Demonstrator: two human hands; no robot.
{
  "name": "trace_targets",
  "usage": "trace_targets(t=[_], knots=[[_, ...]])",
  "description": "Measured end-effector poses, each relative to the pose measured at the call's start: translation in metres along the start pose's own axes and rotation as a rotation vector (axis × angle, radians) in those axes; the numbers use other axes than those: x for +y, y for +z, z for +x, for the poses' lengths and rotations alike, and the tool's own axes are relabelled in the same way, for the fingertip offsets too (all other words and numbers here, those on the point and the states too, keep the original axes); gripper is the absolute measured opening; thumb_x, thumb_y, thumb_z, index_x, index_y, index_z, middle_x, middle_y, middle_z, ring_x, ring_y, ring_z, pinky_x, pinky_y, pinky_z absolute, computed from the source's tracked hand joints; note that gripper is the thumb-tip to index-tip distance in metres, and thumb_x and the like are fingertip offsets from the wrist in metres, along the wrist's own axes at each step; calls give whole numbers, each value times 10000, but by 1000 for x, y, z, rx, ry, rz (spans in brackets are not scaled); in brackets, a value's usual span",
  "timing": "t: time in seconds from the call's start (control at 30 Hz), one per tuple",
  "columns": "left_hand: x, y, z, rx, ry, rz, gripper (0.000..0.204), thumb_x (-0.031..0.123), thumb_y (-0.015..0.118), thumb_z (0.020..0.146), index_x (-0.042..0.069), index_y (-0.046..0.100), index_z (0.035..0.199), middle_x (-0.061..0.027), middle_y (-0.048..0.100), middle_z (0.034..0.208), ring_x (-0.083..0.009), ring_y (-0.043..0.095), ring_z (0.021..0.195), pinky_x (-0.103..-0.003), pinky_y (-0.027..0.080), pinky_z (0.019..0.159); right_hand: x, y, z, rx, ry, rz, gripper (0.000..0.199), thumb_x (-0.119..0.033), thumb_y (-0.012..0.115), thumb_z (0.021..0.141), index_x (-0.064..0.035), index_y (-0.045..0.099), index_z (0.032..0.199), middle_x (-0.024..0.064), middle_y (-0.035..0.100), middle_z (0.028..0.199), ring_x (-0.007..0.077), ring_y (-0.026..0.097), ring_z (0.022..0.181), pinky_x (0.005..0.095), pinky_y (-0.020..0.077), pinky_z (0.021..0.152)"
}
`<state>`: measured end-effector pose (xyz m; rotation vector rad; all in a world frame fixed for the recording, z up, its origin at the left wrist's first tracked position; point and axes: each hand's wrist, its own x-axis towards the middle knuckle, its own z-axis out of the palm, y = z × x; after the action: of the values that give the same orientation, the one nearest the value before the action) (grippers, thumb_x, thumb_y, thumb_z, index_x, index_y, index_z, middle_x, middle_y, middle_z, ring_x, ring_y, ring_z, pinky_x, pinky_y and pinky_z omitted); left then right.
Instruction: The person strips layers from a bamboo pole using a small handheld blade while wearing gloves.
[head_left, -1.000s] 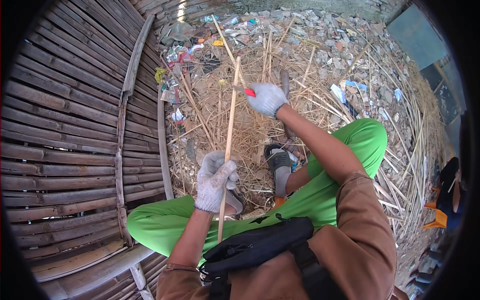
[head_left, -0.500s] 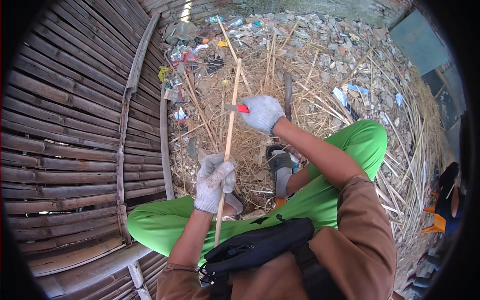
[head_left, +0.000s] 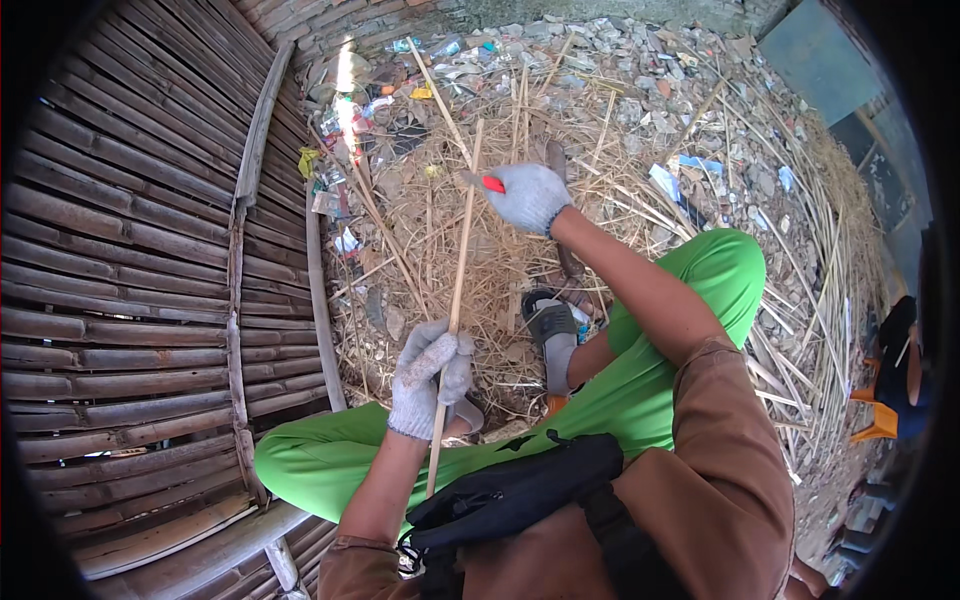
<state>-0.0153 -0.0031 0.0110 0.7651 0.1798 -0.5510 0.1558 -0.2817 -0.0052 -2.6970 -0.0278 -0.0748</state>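
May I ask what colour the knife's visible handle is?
The handle is red, in the head view.

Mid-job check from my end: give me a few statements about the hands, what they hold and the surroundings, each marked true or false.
1. The left hand grips a thin pale stick. True.
2. The right hand holds a small red-handled knife. True.
3. Both hands are bare. False: both wear pale gloves.
4. The slatted bamboo structure is on the person's right. False: it is on the left.
5. Straw lies on the ground. True.
6. The trousers are blue. False: they are bright green.
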Motion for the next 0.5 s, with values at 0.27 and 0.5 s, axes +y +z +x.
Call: trace_targets(t=[0.27, 0.5], knots=[[-1, 0, -1, -64, -51, -53, 247, 66, 635, 1050, 10, 603, 1289, -188, 658, 994, -119, 506, 541, -227, 391, 396, 15, 2, 14, 0, 70, -10, 388, -410, 554, 977, -89, 771, 993, 228, 776, 1009, 432, 753, 966, 549, 599, 888], [-4, -2, -9, -23, -53, 110, 276, 96, 643, 1065, 66, 589, 1334, -175, 710, 955, -145, 518, 463, -254, 400, 366, 31, -30, 32, -1, 123, -32, 414, -406, 540, 966, -82, 785, 1046, 231, 774, 1088, 432, 745, 1035, 528, 587, 955]])
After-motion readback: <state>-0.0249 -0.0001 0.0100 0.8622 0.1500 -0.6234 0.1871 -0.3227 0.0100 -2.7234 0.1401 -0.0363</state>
